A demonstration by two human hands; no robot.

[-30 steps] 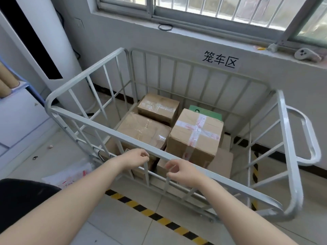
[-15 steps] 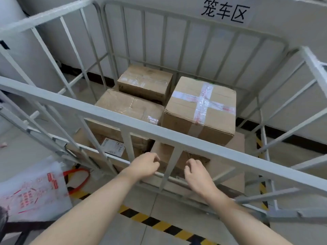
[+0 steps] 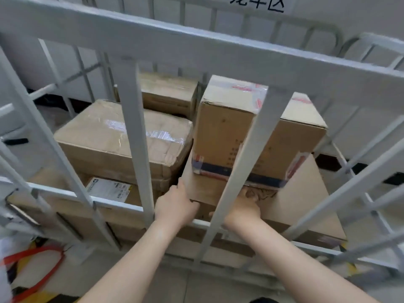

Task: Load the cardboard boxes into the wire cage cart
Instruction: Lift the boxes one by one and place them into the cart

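Inside the wire cage cart [image 3: 196,47], right of a wide box [image 3: 109,136], the left hand [image 3: 176,206] gripped the near-left corner of the flat box [image 3: 301,204], while the right hand [image 3: 242,207] beside it lay on top, its grip unclear, below the stacked taped box [image 3: 223,132].

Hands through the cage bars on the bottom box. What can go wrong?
Both the left hand and right hand reach between the white metal cage cart bars; a wrist may get pinched.
Shoving the flat brown cardboard box could topple the taped tall brown cardboard box stacked on it.
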